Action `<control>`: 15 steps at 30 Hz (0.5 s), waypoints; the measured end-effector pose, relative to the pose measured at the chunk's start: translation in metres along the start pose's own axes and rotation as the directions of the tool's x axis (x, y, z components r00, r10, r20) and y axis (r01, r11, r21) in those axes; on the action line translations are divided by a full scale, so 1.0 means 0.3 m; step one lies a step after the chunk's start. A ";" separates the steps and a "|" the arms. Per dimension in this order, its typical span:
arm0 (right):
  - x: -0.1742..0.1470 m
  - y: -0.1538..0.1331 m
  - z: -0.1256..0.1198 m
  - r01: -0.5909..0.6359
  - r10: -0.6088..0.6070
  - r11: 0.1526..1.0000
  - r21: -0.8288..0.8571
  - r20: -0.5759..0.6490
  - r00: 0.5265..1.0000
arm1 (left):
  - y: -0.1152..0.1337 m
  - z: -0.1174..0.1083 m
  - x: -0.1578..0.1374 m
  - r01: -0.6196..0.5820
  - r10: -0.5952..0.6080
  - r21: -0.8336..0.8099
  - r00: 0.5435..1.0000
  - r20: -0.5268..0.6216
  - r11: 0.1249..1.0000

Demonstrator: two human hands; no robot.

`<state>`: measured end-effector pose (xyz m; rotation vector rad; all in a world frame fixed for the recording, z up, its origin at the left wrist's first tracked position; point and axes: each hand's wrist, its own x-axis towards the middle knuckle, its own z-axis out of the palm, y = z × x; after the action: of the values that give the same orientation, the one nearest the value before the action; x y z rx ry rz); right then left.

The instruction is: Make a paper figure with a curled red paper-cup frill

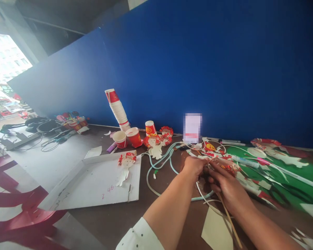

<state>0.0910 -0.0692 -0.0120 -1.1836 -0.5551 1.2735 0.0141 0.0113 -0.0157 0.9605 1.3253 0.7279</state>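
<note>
Meeting among cables, left hand and right hand curl inward, any pinch hidden; one cable snagging the stick could tug it askew.

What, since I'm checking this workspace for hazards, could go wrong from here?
The stack of cups leans, so a bump could topple it. The blue cable passes under the left arm; moving the left hand might snag it.
</note>
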 end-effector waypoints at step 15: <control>0.003 -0.010 -0.017 0.015 -0.024 0.990 -0.142 -0.058 0.998 | 0.033 -0.044 -0.044 -0.048 0.061 -0.085 0.986 0.156 0.995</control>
<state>0.0968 -0.0697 -0.0114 -1.3264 -0.6200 1.1941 0.0003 0.0062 -0.0007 0.9720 1.1263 0.7263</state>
